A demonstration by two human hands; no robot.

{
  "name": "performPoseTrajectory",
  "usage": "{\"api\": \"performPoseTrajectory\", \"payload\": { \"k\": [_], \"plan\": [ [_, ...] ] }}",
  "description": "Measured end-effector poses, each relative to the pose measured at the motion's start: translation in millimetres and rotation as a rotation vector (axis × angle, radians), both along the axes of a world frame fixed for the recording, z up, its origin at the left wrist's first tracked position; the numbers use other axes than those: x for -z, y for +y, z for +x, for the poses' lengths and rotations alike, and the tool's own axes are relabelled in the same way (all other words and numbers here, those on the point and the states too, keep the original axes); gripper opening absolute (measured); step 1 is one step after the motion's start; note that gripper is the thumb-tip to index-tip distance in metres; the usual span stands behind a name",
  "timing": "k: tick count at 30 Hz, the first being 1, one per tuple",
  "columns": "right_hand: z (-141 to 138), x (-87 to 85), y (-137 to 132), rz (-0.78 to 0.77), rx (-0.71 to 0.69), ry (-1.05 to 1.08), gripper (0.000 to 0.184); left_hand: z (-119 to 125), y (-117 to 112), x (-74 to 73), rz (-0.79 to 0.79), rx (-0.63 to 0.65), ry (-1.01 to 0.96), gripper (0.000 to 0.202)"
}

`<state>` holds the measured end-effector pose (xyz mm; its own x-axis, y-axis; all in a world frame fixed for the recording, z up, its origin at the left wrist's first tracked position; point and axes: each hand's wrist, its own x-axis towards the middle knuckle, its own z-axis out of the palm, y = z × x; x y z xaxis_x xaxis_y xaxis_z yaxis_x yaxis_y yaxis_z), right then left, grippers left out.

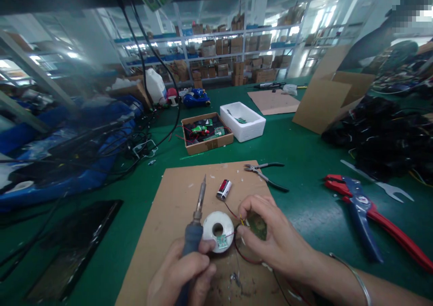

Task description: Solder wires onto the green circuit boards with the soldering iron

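My left hand [184, 270] is closed around the blue handle of a soldering iron [194, 234], its metal tip pointing up and away. Beside its fingertips, a small green circuit board [222, 242] rests on a white spool [209, 220]. My right hand [267, 234] pinches thin wires [241, 221], one of them yellow, just right of the spool. A red wire leads from there toward a small cylindrical battery [224, 189] lying on the cardboard. Partly hidden behind the right hand is a round brownish-green thing [257, 225] that I cannot identify.
Cardboard [179, 189] covers the green bench. Cutting pliers [270, 175] lie at its far right corner; red-and-blue wire strippers [363, 207] and a spanner [382, 184] lie farther right. Beyond stand a parts box [209, 144] and white foam box [248, 132]. Black cables hang left.
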<state>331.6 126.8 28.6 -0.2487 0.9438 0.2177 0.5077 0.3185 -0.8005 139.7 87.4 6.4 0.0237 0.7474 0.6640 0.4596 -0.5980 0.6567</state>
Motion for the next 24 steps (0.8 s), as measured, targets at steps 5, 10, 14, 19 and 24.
{"api": "performPoseTrajectory", "payload": {
  "k": [5, 10, 14, 19, 24],
  "plan": [
    [3, -0.1, -2, -0.019, -0.007, -0.017, 0.004, 0, -1, -3.0, -0.017, 0.110, 0.091, 0.023],
    [5, -0.1, 0, -0.060, -0.023, 0.025, 0.004, -5, -2, -1.3, -0.043, 0.139, 0.152, 0.026],
    [5, -0.2, 2, -0.092, -0.004, 0.049, 0.007, -7, -1, -0.4, -0.053, 0.148, 0.150, 0.028],
    [6, -1.5, 4, -0.109, 0.002, 0.047, 0.011, -5, 1, -1.3, -0.040, 0.136, 0.158, 0.023],
    [11, -8.6, 8, -0.047, -0.060, -0.003, 0.014, -2, 0, -5.3, -0.050, 0.102, 0.153, 0.021]
  ]
}}
